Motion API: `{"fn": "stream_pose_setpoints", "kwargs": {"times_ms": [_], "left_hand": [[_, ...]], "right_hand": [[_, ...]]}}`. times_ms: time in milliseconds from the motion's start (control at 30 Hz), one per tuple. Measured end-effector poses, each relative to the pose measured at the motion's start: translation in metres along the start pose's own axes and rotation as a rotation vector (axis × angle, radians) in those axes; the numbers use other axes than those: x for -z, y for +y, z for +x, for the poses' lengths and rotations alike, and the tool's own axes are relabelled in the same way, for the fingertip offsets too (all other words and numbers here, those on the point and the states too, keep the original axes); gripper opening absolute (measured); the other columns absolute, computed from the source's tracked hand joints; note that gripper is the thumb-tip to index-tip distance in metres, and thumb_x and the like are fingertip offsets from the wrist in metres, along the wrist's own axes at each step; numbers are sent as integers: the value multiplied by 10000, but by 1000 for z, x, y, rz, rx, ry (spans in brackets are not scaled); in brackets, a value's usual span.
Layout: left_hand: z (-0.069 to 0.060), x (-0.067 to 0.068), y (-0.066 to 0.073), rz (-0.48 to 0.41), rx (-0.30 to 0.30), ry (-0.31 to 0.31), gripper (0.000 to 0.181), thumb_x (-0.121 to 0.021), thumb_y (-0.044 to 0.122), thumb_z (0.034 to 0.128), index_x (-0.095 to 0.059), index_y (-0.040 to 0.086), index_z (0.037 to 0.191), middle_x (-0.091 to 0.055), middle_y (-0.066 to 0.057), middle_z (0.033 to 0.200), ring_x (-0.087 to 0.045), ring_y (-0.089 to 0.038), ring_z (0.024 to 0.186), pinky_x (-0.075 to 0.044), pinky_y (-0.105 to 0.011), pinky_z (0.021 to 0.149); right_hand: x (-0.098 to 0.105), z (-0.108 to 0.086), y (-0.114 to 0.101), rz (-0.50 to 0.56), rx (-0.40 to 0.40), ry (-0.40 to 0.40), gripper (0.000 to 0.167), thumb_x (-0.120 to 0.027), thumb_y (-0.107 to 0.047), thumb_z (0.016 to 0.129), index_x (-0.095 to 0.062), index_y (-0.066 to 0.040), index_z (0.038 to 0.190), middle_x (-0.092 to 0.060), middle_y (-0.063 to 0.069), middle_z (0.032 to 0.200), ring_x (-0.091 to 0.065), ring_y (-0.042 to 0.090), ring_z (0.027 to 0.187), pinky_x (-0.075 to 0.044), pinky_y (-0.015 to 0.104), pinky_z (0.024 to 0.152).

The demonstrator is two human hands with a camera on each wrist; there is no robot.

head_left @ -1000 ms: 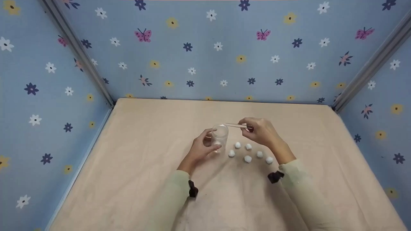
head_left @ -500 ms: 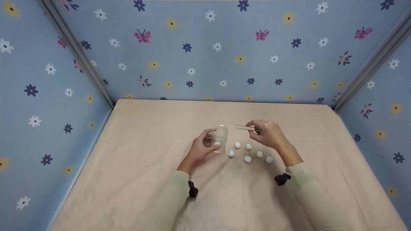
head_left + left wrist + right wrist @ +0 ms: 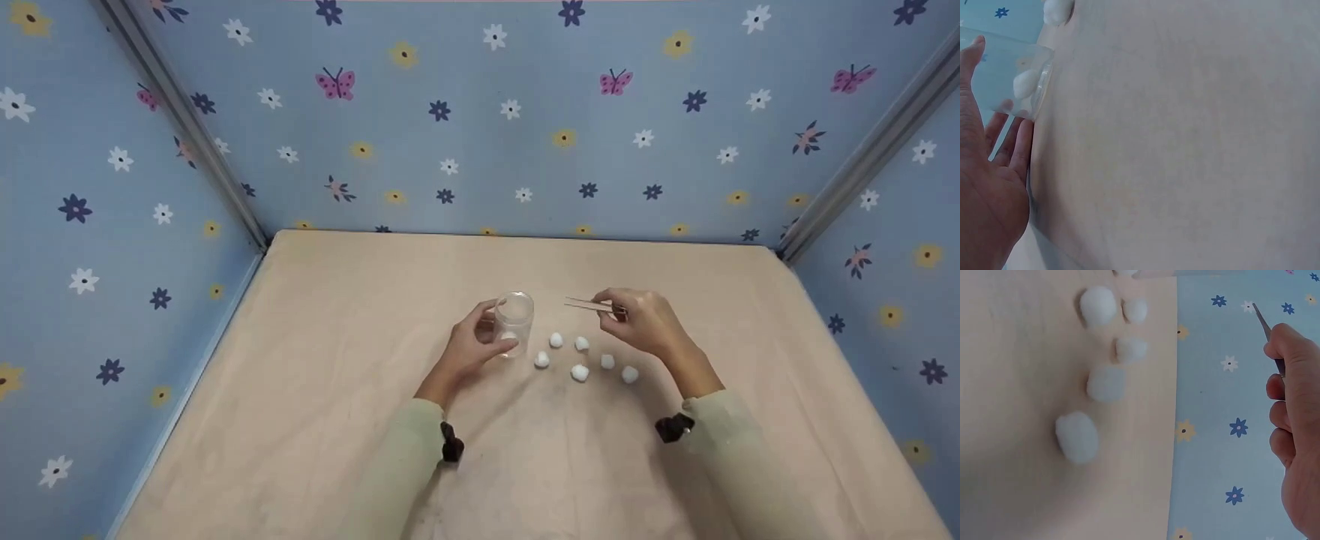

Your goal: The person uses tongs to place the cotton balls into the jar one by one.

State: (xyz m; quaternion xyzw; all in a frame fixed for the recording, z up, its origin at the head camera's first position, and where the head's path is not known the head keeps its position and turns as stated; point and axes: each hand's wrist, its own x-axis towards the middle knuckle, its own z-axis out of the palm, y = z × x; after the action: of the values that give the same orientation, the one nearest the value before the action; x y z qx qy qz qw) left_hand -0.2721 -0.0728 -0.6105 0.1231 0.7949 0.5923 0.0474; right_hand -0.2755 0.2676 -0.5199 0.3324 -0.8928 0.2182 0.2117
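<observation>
My left hand (image 3: pixel 471 346) grips a clear plastic cup (image 3: pixel 516 319) from its left side, thumb across the front. Inside, near the cup's base, lies one white cotton ball (image 3: pixel 1026 84), plain in the left wrist view. My right hand (image 3: pixel 643 321) pinches a pair of metal tweezers (image 3: pixel 589 304), whose tips point left toward the cup's rim, parted with nothing between them. Several loose cotton balls (image 3: pixel 580 373) lie on the cloth between the cup and my right forearm. In the right wrist view the tweezers (image 3: pixel 1264 326) stand out past the curled fingers.
A beige cloth (image 3: pixel 337 360) covers the table. Blue flowered panels (image 3: pixel 480 112) rise along the back and both sides, joined by grey metal posts (image 3: pixel 180 120). A black wrist camera (image 3: pixel 675 427) sits on the right sleeve, another (image 3: pixel 451 442) on the left.
My right hand has drawn back to the right and slightly nearer, carrying the tweezers away from the cup's rim. The left hand, the cup and the loose cotton balls stay in place.
</observation>
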Motion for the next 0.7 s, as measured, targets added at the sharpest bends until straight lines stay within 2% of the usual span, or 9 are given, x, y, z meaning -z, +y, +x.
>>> {"fn": "stream_pose_setpoints", "kwargs": {"times_ms": [233, 467, 700], "left_hand": [[1, 0, 0, -5, -10, 0, 781, -916, 177, 965, -529, 155, 1643, -698, -200, 1460, -742, -367, 1312, -626, -522, 1152], [1, 0, -1, -4, -7, -5, 794, -925, 190, 957, -525, 158, 1642, -706, -197, 1444, -744, -354, 1317, -625, -510, 1160], [1, 0, 0, 6, -9, -4, 777, -920, 232, 968, -536, 168, 1641, -692, -197, 1452, -735, -353, 1330, -627, -496, 1159]], "right_hand": [[1, -13, 9, -2, -18, 9, 202, -797, -19, 909, -816, -61, 1106, -685, 64, 705, -504, 68, 622, -432, 283, 589], [1, -22, 15, -4, -41, 0, 199, -804, -26, 896, -814, -64, 1091, -722, 74, 731, -551, 104, 624, -449, 291, 586], [1, -27, 18, -8, -64, -22, 188, -815, -47, 908, -814, -73, 1094, -723, 61, 739, -546, 82, 640, -446, 277, 596]]}}
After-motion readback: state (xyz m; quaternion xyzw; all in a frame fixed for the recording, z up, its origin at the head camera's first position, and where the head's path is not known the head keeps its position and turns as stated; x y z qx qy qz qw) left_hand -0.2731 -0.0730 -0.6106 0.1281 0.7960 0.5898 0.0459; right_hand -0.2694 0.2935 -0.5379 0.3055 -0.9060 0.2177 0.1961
